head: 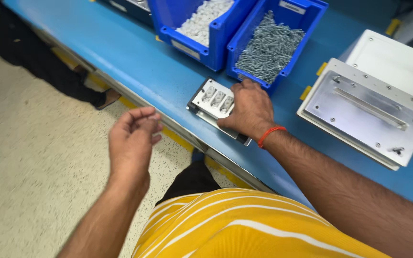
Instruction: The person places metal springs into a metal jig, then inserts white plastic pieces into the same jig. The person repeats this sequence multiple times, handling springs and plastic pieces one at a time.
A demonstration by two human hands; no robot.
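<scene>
yellow shirt with thin white stripes, bare forearms, red thread band on right wrist

A single head-worn camera looks steeply down from close above the person's own torso toward twelve o'clock, tilted so the blue worktop edge runs from ten to four o'clock.

Under your right hand lies a matt grey metal jig plate. Just beyond your fingertips, a glossy blue plastic bin holds shiny metal screws. Beside your wrist sits a brushed, smooth metal fixture on the sleek blue bench.
</scene>
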